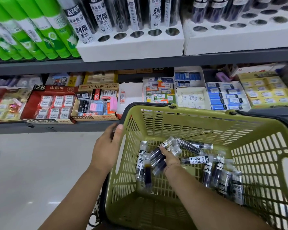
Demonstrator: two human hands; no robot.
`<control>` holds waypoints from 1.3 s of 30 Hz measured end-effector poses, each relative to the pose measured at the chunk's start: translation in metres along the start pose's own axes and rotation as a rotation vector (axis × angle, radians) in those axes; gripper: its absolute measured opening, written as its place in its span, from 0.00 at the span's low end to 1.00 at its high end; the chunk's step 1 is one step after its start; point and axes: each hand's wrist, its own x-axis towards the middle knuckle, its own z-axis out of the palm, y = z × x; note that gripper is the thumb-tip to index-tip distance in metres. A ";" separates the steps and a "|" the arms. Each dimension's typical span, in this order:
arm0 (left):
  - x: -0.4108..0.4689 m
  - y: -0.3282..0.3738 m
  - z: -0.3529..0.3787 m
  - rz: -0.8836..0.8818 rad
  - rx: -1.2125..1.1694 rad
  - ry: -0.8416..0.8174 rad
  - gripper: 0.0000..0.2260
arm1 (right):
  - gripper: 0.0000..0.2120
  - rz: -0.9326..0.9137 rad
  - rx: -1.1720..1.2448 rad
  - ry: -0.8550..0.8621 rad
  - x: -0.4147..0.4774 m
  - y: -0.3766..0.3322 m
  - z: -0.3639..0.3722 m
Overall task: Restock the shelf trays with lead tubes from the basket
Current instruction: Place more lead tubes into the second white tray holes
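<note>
**Both hands at basket; right hand in among the tubes**

Pose. Left forearm comes up from the lower left. The left hand [106,146] sits at the left rim of the green basket [206,120], back of the hand toward the camera. Right forearm crosses in from the lower right and dips over the near wall. The right hand [170,161] is low inside the basket, knuckles up, pointing left and away.

Surroundings. Shop aisle with a pale glossy floor [32,171]. Grey shelving [140,63] runs across the view.
- Upper shelf: two white shelf trays with round holes.
- Left tray [130,50]: front row of holes unfilled, tubes standing upright behind.
- Right tray [239,42]: several front rows unfilled, tubes at the back.
- Green cans [40,34] lean to the left of the trays.
- Lower shelf: open eraser boxes [55,103] side by side, just behind the basket's far rim.

Fingers.
- Left: thumb hooked over the basket rim, fingers wrapped on the outer side, clamped on the rim.
- Right: fingers curled down round a small bundle of lead tubes [156,157], thumb laid along the top of it. The number held is not countable.
- The other tubes lie loose on the basket floor, mostly to the right, pointing various ways.
</note>
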 end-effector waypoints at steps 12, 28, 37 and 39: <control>0.000 0.001 0.000 0.062 0.118 0.074 0.27 | 0.36 -0.118 -0.164 -0.182 -0.028 -0.009 -0.018; -0.040 0.142 0.030 0.218 -0.246 -0.620 0.09 | 0.12 -0.865 -0.432 -0.431 -0.210 -0.144 -0.040; -0.039 0.215 0.042 0.357 -0.273 -0.385 0.06 | 0.16 -1.366 -0.606 -0.058 -0.264 -0.223 -0.075; -0.035 0.226 0.045 0.407 -0.288 -0.249 0.06 | 0.14 -1.467 -0.617 0.093 -0.273 -0.247 -0.083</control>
